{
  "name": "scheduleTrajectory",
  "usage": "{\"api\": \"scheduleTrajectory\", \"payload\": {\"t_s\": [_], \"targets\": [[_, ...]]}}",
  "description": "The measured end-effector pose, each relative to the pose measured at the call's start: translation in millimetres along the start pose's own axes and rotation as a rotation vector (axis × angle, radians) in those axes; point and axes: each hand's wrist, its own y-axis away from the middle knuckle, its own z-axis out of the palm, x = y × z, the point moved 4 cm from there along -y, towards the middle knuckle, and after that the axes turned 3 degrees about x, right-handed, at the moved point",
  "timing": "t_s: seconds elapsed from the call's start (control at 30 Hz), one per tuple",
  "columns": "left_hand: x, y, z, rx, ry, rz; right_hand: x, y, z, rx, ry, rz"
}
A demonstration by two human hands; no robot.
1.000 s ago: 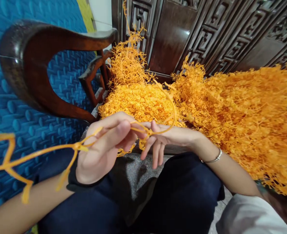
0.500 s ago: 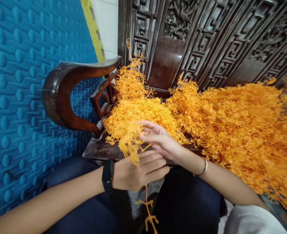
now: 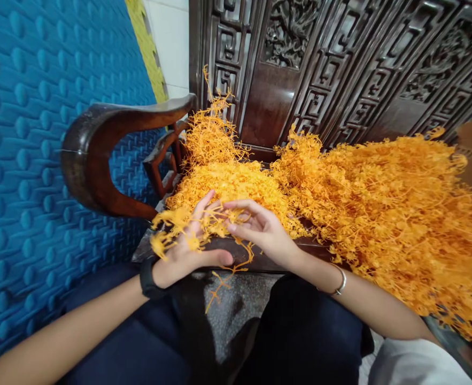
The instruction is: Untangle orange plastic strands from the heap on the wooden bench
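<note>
Evidently, left hand [image 3: 183, 258] spread — orange strand [image 3: 193, 244] draped across it — right hand [image 3: 268, 234] pinching that strand.

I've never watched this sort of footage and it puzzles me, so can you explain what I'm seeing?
There's no machine: these are a person's bare hands, seen from a camera worn on their head, looking forward and down. The left hand, with a dark wristband, is spread open. The right hand, with a bracelet, curves beside it. Tangled orange strands run across the left hand and reach the right hand, one end hanging below; how firmly they're gripped, I can't tell. Beyond, orange piles rest on a dark wooden bench, with a blue mat to the left.
</note>
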Motion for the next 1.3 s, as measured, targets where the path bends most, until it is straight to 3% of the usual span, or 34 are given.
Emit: {"api": "scheduleTrajectory", "payload": {"t_s": [0.1,0.17,0.3,0.4,0.5,0.53,0.6,0.7,0.73,0.8,0.9,1.13,1.2,1.3], "targets": [[-4,-2,-7.9,0.078,0.344,-0.159,1,5,11,-0.113,-0.022,0.022],[-5,-4,-11.4,0.111,0.439,-0.231,3,8,14,-0.192,-0.014,0.040],[-3,-8,-14.1,0.111,0.418,-0.292,7,12,19,-0.446,0.092,0.092],[-1,-10,-18.7,0.183,0.328,-0.266,6,15,19,-0.615,0.193,0.102],[-1,-9,-21.0,0.234,0.267,-0.254,-3,17,13,-0.657,0.292,-0.053],[-1,-8,-19.7,0.213,0.239,-0.270,-8,16,8,-0.586,0.315,-0.141],[-3,-7,-14.0,0.119,0.167,-0.318,-14,10,-4,-0.302,0.330,-0.256],[-9,-4,-0.5,-0.112,0.064,-0.408,-6,0,-18,0.076,0.301,-0.121],[-11,-3,3.5,-0.177,0.047,-0.423,-1,-4,-19,0.115,0.284,-0.041],[-15,-1,8.2,-0.244,0.026,-0.416,10,-12,-18,0.053,0.246,0.125],[-20,-2,8.4,-0.243,0.000,-0.398,21,-18,-18,-0.047,0.190,0.273],[-21,-6,0.4,-0.127,-0.082,-0.416,22,-25,-29,0.270,0.125,0.101],[-22,-2,0.7,-0.144,-0.089,-0.435,19,-34,-46,0.417,0.090,0.023],[-26,5,-0.1,-0.179,-0.089,-0.467,13,-48,-89,0.739,0.107,-0.168]]}}
